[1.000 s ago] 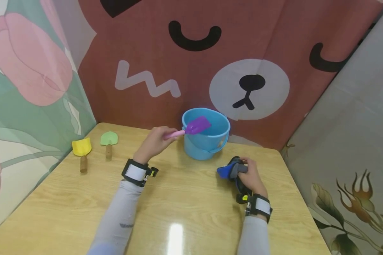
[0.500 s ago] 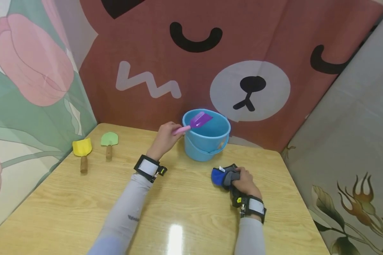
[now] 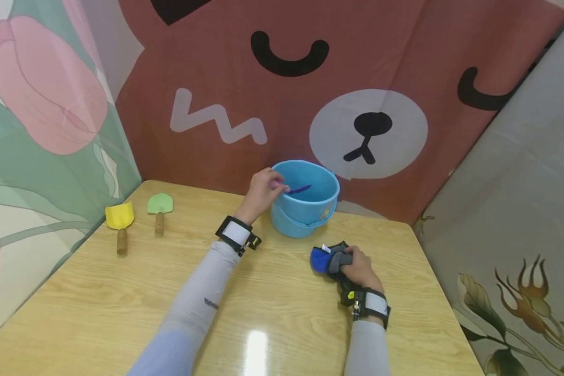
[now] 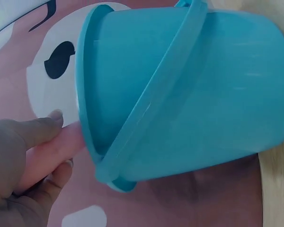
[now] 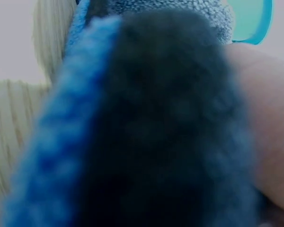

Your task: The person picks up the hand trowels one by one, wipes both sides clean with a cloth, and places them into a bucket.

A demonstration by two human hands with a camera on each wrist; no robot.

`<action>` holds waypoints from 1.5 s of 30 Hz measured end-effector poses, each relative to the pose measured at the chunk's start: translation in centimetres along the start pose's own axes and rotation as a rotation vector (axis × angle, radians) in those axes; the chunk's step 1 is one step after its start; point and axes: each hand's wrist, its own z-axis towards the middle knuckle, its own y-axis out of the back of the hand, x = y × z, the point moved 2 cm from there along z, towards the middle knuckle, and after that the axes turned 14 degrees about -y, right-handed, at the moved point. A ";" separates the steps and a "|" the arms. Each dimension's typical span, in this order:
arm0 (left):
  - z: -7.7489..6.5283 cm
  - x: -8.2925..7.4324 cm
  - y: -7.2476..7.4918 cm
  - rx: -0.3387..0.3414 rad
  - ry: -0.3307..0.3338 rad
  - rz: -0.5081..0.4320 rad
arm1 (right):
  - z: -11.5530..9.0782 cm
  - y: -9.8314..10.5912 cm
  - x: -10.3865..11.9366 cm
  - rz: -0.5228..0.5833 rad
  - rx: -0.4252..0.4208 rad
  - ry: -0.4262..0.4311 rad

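My left hand [image 3: 261,191] pinches the pink handle [image 4: 57,149] of a toy shovel at the left rim of a light blue bucket [image 3: 292,220]. The shovel's purple blade [image 3: 302,189] shows edge-on within the bucket's mouth in the head view; in the left wrist view the bucket wall hides it. The bucket stands upright, its carrying handle hanging down the near side. Front right of it, my right hand [image 3: 359,268] grips a bunched blue, grey and black fuzzy cloth [image 3: 326,260] low over the table. That cloth [image 5: 165,118] fills most of the right wrist view, blurred.
On the left of the wooden table [image 3: 291,313] lie a yellow toy shovel [image 3: 119,216] and a green toy shovel [image 3: 160,203], both with brown handles. Printed fabric hangs behind the bucket, with a bear face [image 3: 282,120], and along both sides.
My left hand has moved right and up to the bucket's rim, and the shovel blade has turned edge-on and lowered into the mouth. My right hand moved slightly left and nearer with the cloth.
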 end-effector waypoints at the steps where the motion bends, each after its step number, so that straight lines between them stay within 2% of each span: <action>1: 0.1 0.1 -0.2 0.005 0.003 -0.008 | 0.0 0.0 0.0 0.004 0.002 -0.003; 5: 0.4 0.4 -0.8 0.032 0.020 -0.028 | 0.0 -0.1 0.1 0.016 0.009 -0.007; 15: 0.5 1.1 -1.9 0.042 -0.020 -0.038 | 0.3 -0.1 -0.1 0.004 -0.010 0.001; 22: 0.5 1.4 -2.1 0.101 -0.023 -0.037 | 0.6 -0.3 -0.3 -0.009 -0.016 0.010; 26: 0.2 1.5 -2.1 0.143 -0.061 -0.038 | 0.5 -0.2 -0.3 -0.007 -0.009 0.001; 30: -0.4 1.2 -1.8 0.150 -0.134 -0.029 | 0.5 -0.1 -0.4 -0.010 -0.013 0.001; 34: -1.6 0.9 -0.8 0.104 -0.199 -0.016 | 0.4 -0.1 -0.6 -0.011 -0.014 0.016; 37: -2.9 1.2 0.8 0.031 -0.195 -0.012 | 0.4 -0.1 -0.7 -0.007 -0.004 0.040; 40: -4.5 2.3 2.7 -0.036 -0.144 0.024 | 0.5 -0.1 -0.8 -0.010 0.009 0.063; 43: -6.1 3.8 4.7 -0.069 -0.046 0.093 | 0.6 0.0 -0.8 -0.036 0.017 0.074; 45: -7.4 5.0 5.9 -0.067 0.035 0.144 | 0.5 0.0 -0.6 -0.055 0.023 0.069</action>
